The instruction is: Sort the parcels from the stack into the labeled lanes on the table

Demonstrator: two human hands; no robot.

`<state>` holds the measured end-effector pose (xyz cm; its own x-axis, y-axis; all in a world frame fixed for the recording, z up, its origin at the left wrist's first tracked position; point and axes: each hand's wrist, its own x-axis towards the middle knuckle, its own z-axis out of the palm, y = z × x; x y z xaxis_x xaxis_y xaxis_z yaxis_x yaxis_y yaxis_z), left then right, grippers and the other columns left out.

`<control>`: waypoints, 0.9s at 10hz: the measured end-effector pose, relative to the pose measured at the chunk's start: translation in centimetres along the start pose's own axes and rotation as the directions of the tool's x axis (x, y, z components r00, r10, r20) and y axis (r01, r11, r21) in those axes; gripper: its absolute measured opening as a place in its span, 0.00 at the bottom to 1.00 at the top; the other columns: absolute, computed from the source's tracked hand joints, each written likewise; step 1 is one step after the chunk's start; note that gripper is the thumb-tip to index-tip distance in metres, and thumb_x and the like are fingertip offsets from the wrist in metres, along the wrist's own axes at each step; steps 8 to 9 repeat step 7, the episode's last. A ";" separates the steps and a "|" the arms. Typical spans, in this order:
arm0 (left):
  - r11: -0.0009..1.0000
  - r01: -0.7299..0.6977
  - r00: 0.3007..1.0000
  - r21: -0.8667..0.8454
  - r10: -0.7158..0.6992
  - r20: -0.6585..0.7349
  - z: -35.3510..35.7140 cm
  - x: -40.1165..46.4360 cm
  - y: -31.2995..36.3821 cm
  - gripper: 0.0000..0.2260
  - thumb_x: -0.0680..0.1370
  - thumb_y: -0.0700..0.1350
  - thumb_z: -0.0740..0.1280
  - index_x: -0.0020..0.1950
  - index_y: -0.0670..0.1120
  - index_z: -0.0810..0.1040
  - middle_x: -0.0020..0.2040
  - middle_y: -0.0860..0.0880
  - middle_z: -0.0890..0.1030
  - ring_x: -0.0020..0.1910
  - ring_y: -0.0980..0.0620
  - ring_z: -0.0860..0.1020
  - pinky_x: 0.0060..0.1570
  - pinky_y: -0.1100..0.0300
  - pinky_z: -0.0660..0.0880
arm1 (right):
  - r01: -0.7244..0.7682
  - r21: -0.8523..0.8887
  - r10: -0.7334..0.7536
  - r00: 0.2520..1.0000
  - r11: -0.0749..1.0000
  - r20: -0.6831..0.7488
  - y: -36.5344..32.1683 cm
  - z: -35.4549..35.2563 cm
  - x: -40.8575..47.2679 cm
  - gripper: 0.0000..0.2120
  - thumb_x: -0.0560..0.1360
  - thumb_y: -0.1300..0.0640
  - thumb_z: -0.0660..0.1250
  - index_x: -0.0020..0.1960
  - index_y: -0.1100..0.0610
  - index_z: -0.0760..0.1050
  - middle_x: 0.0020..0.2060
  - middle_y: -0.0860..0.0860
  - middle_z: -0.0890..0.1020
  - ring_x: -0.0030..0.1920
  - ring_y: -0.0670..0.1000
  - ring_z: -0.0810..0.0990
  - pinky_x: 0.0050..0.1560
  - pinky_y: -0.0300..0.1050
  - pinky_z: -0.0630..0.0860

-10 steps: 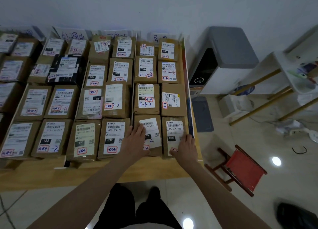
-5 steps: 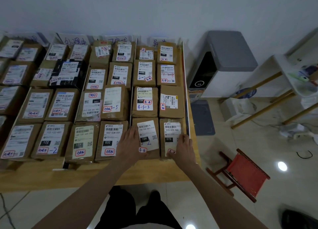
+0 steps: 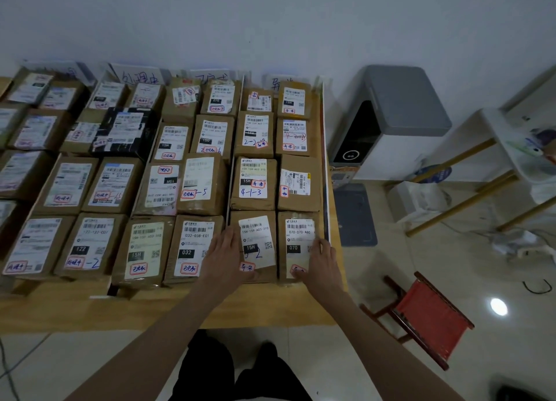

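Two brown cardboard parcels are seen side by side at the near end of the rightmost lane of the wooden bench (image 3: pixel 168 313). The 15H parcel (image 3: pixel 255 244) carries a white label reading 15H-159-A03-210, and the 070 parcel (image 3: pixel 298 244), just to its right, carries a label reading 070-070-A80. The two are touching or nearly so.

The left hand (image 3: pixel 224 257) is laid against the left edge of the 15H parcel, its fingers (image 3: pixel 228 235) straight and close together, nothing being gripped. The right hand (image 3: pixel 322 265) is laid on the right near corner of the 070 parcel, its fingers (image 3: pixel 319 245) likewise stretched out and relaxed along the parcel's side, with nothing pinched. The pair of parcels is thus flanked by the two flat hands.

Behind them, further parcels fill the same lane in rows of two, among them one marked 4-1-3 (image 3: pixel 254 184). A thin white divider strip (image 3: pixel 233 165) is set between this lane and the next one to the left, where the 032 parcel (image 3: pixel 192 247) lies just beside the left hand. More lanes of labelled parcels are spread farther left, and handwritten lane signs (image 3: pixel 141 77) are propped against the wall at the far edge.

On the tiled floor to the right, a red folding stool (image 3: pixel 427 316) and a grey-topped white machine (image 3: pixel 391 120) are seen.
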<state>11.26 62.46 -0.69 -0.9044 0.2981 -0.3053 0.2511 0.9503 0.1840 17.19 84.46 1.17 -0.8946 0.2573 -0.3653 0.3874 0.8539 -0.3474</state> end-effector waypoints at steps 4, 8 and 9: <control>0.999 0.023 1.000 -0.040 -0.022 0.023 -0.4 0.0 0.6 0.56 0.69 0.67 0.70 0.79 0.41 0.39 0.81 0.45 0.45 0.79 0.46 0.46 0.75 0.54 0.42 | 0.023 -0.042 -0.022 0.999 0.999 0.035 -0.5 0.1 0.1 0.47 0.74 0.46 0.73 0.79 0.64 0.50 0.76 0.55 0.54 0.75 0.54 0.58 0.74 0.48 0.65; 0.996 -0.067 0.994 0.056 0.072 -0.088 -2.9 -0.3 0.2 0.38 0.78 0.63 0.60 0.78 0.42 0.53 0.79 0.44 0.55 0.78 0.45 0.52 0.78 0.48 0.48 | 0.113 -0.104 -0.120 0.991 0.988 -0.064 -1.2 -1.6 0.2 0.32 0.81 0.45 0.62 0.78 0.58 0.56 0.77 0.54 0.60 0.75 0.55 0.60 0.72 0.51 0.65; 0.996 -0.067 0.994 0.056 0.072 -0.088 -2.9 -0.3 0.2 0.38 0.78 0.63 0.60 0.78 0.42 0.53 0.79 0.44 0.55 0.78 0.45 0.52 0.78 0.48 0.48 | 0.113 -0.104 -0.120 0.991 0.988 -0.064 -1.2 -1.6 0.2 0.32 0.81 0.45 0.62 0.78 0.58 0.56 0.77 0.54 0.60 0.75 0.55 0.60 0.72 0.51 0.65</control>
